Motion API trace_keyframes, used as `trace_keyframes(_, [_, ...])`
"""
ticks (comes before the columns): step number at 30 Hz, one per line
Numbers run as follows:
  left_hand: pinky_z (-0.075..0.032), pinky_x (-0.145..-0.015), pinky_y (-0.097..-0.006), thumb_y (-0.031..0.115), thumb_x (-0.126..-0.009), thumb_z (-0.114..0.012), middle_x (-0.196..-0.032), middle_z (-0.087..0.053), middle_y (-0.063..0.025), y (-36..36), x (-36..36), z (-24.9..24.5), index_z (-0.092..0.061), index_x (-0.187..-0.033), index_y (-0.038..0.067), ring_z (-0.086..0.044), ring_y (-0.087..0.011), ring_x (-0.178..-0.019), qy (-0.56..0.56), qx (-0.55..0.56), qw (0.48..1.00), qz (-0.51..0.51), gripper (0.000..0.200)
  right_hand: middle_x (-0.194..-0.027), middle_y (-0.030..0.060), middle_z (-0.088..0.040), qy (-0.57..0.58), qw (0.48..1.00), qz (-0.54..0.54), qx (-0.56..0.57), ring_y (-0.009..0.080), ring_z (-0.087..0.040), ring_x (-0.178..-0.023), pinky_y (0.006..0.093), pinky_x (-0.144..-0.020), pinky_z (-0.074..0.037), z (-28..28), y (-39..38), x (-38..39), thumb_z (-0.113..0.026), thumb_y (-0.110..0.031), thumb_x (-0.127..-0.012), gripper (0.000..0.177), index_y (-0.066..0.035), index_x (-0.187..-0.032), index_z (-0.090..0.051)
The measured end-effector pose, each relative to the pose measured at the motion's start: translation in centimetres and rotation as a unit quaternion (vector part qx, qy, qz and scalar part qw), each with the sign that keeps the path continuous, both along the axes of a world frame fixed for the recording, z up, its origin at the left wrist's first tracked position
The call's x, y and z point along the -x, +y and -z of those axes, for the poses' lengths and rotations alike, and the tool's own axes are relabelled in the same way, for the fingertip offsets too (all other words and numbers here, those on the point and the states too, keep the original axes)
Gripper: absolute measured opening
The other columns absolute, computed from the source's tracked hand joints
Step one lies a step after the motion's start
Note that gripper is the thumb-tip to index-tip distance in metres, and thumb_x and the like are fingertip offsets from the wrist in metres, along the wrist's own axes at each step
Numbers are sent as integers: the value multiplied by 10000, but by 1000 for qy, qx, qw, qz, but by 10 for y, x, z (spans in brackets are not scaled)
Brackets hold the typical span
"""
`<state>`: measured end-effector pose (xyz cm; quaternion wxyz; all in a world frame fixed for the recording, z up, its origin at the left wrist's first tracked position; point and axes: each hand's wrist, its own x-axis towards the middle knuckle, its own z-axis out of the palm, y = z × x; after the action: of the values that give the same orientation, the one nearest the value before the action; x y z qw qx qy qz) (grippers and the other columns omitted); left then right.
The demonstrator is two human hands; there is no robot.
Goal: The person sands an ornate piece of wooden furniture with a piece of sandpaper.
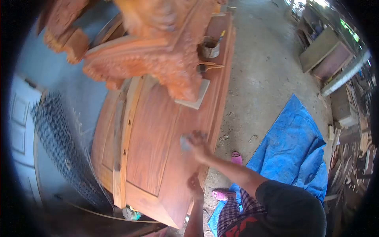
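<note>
My right hand (198, 145) is pressed to a reddish-brown wooden panel (148, 138), its fingers over a small grey sanding pad (185, 143). That hand and the pad are blurred. Closer to my body, my left hand (194, 185) is at the panel's near edge with its fingers bent; whether it holds anything is hidden. A carved orange-brown wooden piece (154, 59) stands over the far part of the panel, one foot on a pale flat block (194, 98).
A tin pot (210, 48) with a brush and another brush (211, 66) lie farther along the wood. Rolled wire mesh (59, 134) leans at left. Blue tarpaulin (288, 146) covers floor at right, near scrap wood (351, 173). A wooden bar (128, 138) crosses the panel.
</note>
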<state>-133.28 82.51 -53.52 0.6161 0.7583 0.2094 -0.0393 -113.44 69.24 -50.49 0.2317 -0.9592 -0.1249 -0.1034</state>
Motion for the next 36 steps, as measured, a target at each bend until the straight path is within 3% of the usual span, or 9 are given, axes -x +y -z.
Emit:
trace_keyframes(5, [-404, -992, -419, 280, -1009, -598, -1323, -486, -141, -41, -134, -41, -485, -1350, 86, -451, -260, -1235, -119, -242, 950, -156, 408, -1592, 195, -308, 50, 972, -213, -85, 378, -242, -1503, 545, -1217, -219, -8, -56, 21, -636, -137, -786, 718, -169, -1479, -454])
trace_keyframes(6, [-344, -1035, -574, 493, -998, -524, -1468, -416, -178, -51, -148, -61, -467, -1415, 87, -425, -385, -1300, -16, -392, 915, -91, 585, -1564, 181, -342, 13, 983, -179, 48, 366, -314, -1460, 542, -1204, -226, -15, -79, 1, -682, -116, -777, 711, -162, -1454, -470])
trace_keyframes(12, [-251, -1131, -611, 632, -1000, -357, -1611, -296, -146, -103, -185, -26, -317, -1561, 151, -255, -393, -1475, 86, -617, 777, -89, 740, -1443, 173, -479, -18, 1000, 17, -5, 367, -418, -1378, 512, -1119, -354, -18, -194, -144, -651, -38, -767, 625, -105, -1375, -526])
trace_keyframes(20, [-237, -1138, -615, 649, -994, -316, -1625, -260, -184, -107, -189, -34, -292, -1576, 150, -230, -390, -1495, 120, -590, 794, -81, 767, -1028, 230, -683, 336, 930, 112, -100, 416, -643, -1004, 521, -870, -489, -17, -289, -35, -560, -111, -846, 333, -13, -1150, -655])
trace_keyframes(26, [-278, -1113, -634, 611, -1004, -337, -1612, -282, -195, -105, -192, -15, -331, -1547, 111, -264, -420, -1477, 95, -631, 763, -101, 738, -997, 242, -711, 326, 880, 331, -103, 410, -688, -957, 530, -814, -529, 69, -461, 129, -529, -161, -900, 276, -75, -1117, -677])
trace_keyframes(30, [-253, -1119, -645, 580, -997, -412, -1621, -247, -199, -128, -217, -16, -344, -1538, 128, -215, -415, -1491, 160, -517, 836, -93, 709, -1138, 213, -690, 118, 866, 419, -247, 389, -668, -1032, 483, -861, -527, -83, -482, 15, -507, -140, -942, 298, -69, -1182, -670])
trace_keyframes(32, [-266, -1097, -660, 511, -970, -535, -1546, -343, -212, -159, -245, -39, -415, -1483, 114, -299, -406, -1424, 149, -399, 905, -9, 660, -1146, 205, -691, -16, 894, 323, -311, 385, -652, -1079, 461, -917, -511, -39, -489, -82, -511, -122, -950, 339, -92, -1256, -652])
trace_keyframes(33, [-282, -1097, -637, 458, -958, -574, -1513, -374, -209, -182, -262, -57, -446, -1448, 94, -332, -398, -1392, 89, -366, 926, 17, 624, -1227, 206, -659, 194, 892, 367, -178, 383, -626, -1141, 448, -970, -491, -59, -478, -133, -501, -105, -961, 400, -103, -1350, -595])
trace_keyframes(36, [-349, -1089, -542, 298, -916, -667, -1443, -440, -218, -238, -331, -106, -504, -1376, 50, -418, -391, -1324, -128, -295, 941, 105, 548, -1391, 206, -553, -26, 943, 75, -322, 411, -532, -1275, 464, -1066, -442, -231, -393, -238, -565, -31, -879, 557, -56, -1429, -481])
